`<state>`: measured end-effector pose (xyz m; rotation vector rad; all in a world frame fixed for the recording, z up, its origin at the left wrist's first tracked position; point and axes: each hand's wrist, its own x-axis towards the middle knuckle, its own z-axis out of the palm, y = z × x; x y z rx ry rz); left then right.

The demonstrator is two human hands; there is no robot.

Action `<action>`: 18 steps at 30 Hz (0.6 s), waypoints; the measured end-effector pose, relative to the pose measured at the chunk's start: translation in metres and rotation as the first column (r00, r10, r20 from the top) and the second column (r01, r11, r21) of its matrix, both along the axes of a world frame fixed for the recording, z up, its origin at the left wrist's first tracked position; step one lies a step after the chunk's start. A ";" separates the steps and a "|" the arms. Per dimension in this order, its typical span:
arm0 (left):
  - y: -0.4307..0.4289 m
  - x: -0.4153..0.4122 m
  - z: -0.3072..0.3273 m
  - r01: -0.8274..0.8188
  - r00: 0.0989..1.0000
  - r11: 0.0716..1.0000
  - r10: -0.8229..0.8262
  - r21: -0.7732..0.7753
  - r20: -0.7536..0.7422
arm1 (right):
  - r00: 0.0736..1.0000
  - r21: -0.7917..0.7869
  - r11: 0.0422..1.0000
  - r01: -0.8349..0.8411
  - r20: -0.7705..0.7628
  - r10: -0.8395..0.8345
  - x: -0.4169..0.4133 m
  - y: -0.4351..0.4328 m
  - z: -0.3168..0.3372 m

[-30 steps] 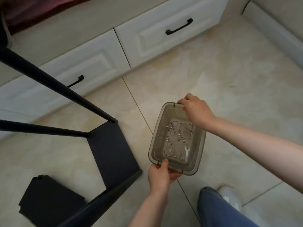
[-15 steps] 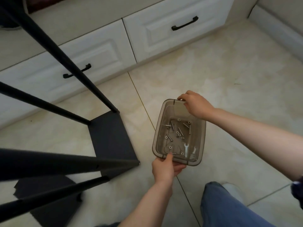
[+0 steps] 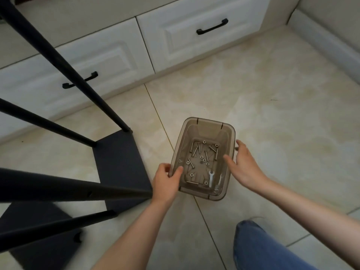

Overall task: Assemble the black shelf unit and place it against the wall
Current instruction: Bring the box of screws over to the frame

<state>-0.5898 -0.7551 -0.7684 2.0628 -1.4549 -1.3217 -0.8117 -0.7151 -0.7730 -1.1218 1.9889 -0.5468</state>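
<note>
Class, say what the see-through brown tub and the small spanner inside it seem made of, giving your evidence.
The see-through brown tub looks like smooth tinted plastic: translucent walls, moulded rounded rim. The small silvery spanner looks like bright bare metal, probably steel: it glints.

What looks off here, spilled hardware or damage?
Nothing stands out. The bolts and wrench all lie inside the bin, none visible on the floor. One loose black panel lies flat under the frame poles.

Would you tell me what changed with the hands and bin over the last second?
The right hand released the far rim of the bin and moved to its right wall, fingers straight. The left hand shifted from near rim to left wall, still gripping. Screws and wrench stay inside.
</note>
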 end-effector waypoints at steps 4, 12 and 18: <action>-0.010 -0.008 -0.009 0.052 0.997 0.999 -0.051 0.017 -0.064 | 0.994 0.002 0.999 0.041 0.100 -0.041 0.016 0.013 -0.008; -0.012 -0.020 -0.024 0.041 0.998 0.994 -0.045 -0.102 -0.039 | 0.982 0.056 0.990 0.129 0.133 -0.135 0.014 -0.002 -0.023; -0.027 -0.030 -0.021 0.108 0.994 0.992 -0.109 -0.063 -0.022 | 0.969 0.086 0.979 0.187 0.146 -0.198 0.009 -0.011 -0.019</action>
